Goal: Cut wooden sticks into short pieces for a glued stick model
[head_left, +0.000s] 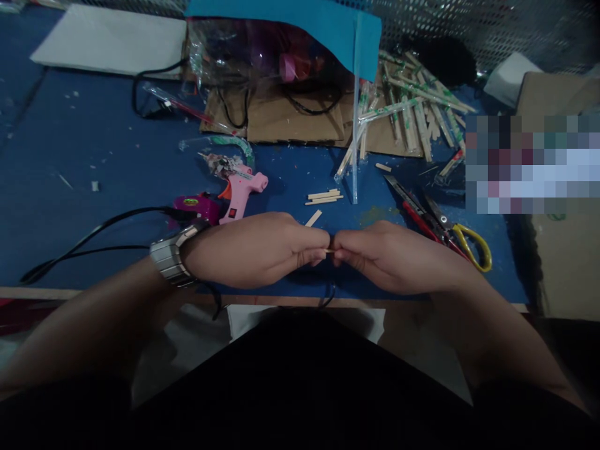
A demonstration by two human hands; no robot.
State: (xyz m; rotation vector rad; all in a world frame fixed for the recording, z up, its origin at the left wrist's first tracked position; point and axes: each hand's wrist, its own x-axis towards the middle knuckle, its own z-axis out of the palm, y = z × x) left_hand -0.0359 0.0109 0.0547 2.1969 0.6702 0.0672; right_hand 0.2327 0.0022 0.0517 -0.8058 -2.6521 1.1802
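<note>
My left hand [262,250], with a metal watch on its wrist, and my right hand [389,256] meet over the front of the blue table. Both are closed in a pinch on a small wooden stick [330,251], of which only a short bit shows between the fingertips. Just beyond the hands lie several short cut stick pieces [324,197] and one flat piece [314,218]. A pink glue gun [242,194] rests beyond my left hand. Past my right hand are a red utility knife [412,209] and yellow-handled scissors [473,245].
Wrapped chopsticks [417,112] are heaped at the back right on cardboard [295,119]. A clear bag with a blue header [290,12] stands at the back. Black cables [98,222] cross the left side. More cardboard [567,262] borders the right.
</note>
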